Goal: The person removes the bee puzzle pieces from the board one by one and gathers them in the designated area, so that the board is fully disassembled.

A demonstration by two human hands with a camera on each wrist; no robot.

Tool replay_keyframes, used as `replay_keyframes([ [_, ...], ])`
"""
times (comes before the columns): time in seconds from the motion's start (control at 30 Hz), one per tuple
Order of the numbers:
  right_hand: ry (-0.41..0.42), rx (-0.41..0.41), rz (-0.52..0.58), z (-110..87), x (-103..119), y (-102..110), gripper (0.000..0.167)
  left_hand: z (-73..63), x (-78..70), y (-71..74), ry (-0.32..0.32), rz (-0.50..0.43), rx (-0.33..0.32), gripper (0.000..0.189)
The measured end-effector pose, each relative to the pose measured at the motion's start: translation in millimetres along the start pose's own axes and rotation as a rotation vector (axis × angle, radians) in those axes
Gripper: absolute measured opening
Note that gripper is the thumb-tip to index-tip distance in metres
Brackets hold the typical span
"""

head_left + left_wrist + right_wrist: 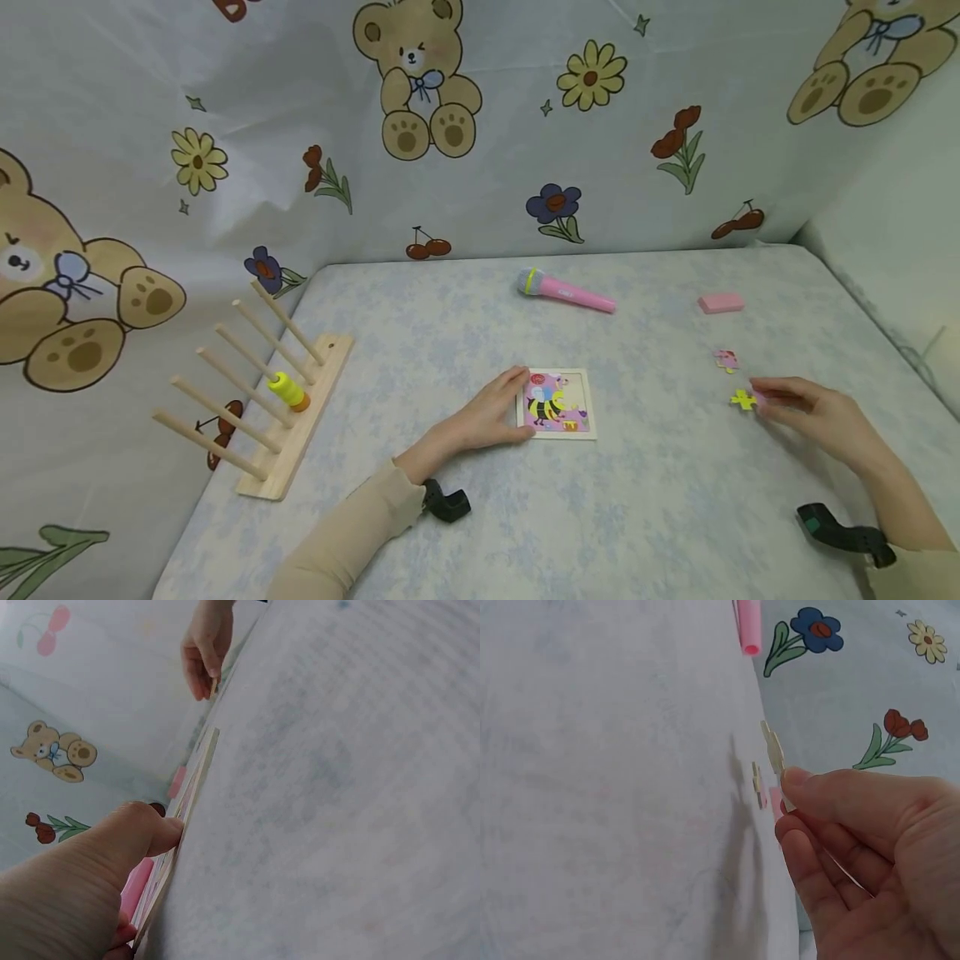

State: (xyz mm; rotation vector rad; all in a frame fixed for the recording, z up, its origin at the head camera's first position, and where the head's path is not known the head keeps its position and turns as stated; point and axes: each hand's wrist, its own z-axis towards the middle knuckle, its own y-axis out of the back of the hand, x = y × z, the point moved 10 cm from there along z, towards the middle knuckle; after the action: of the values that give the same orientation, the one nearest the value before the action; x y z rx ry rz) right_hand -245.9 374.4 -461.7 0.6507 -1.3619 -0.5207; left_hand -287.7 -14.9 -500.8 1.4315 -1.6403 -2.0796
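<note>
My left hand grips the left side of a square jigsaw puzzle board with a pale frame and a bee picture. Its thumb lies along the near edge, and fingertips show at the far edge in the left wrist view. The upper right part of the picture shows bare backing. To the right, my right hand pinches a yellow and pink puzzle piece between thumb and fingers, held above the table in the right wrist view. A second pink puzzle piece lies on the table just beyond it.
A pink toy microphone lies behind the board. The pink block is at the back right. On the left stands a wooden peg rack with yellow and orange beads on one peg. A bear-print cloth hangs behind the table.
</note>
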Motion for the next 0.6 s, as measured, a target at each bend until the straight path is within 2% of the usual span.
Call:
replay_keyframes([
  [0.1, -0.027, 0.007, 0.004, 0.0, -7, -3, 0.046, -0.3, -0.6, 0.2, 0.003, -0.003, 0.004, 0.091],
  [0.23, -0.004, -0.005, -0.032, 4.7, -8, -5, 0.044, -1.4, -0.4, -0.1, 0.009, -0.008, 0.007, 0.091],
  [0.4, 0.018, -0.008, -0.101, 9.3, -4, -7, 0.043, -1.1, -2.8, 1.6, 0.0, 0.0, 0.002, 0.091],
  [0.5, 0.008, 0.004, -0.158, 11.3, -1, -8, 0.049, -1.0, -4.0, 2.7, -0.009, 0.006, -0.005, 0.091],
  [0.6, -0.004, 0.009, -0.165, 12.9, 11, -8, 0.055, -1.6, -3.0, 1.2, -0.001, 0.001, -0.001, 0.091],
])
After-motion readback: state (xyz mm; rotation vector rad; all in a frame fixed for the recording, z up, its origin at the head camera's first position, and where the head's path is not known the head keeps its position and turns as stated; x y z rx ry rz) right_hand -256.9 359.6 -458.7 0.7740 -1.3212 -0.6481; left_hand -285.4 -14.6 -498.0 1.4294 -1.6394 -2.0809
